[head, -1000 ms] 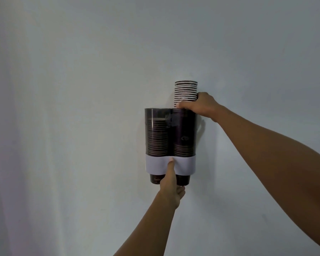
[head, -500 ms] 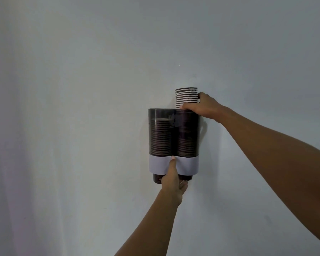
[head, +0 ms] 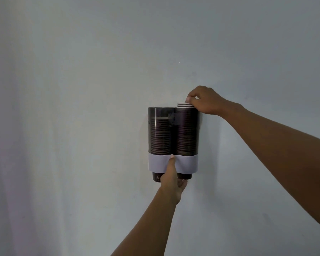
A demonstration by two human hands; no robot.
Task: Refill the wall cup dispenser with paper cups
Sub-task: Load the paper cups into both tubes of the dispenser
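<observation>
A wall cup dispenser with two dark clear tubes and a white lower band hangs on the wall. The left tube holds a stack of dark cups reaching about three quarters up. The right tube is filled by a paper cup stack whose white rims stick out just above the tube's top. My right hand rests on top of that stack, fingertips pinching its top rims. My left hand is under the dispenser, thumb on the white band, fingers against the bottom cups.
A plain pale wall fills the view all around the dispenser. Nothing else is in sight.
The cup stack has slid down into the right tube; only a few rims now show above it. My right hand moved from the stack's side to its top. The left hand stayed put.
</observation>
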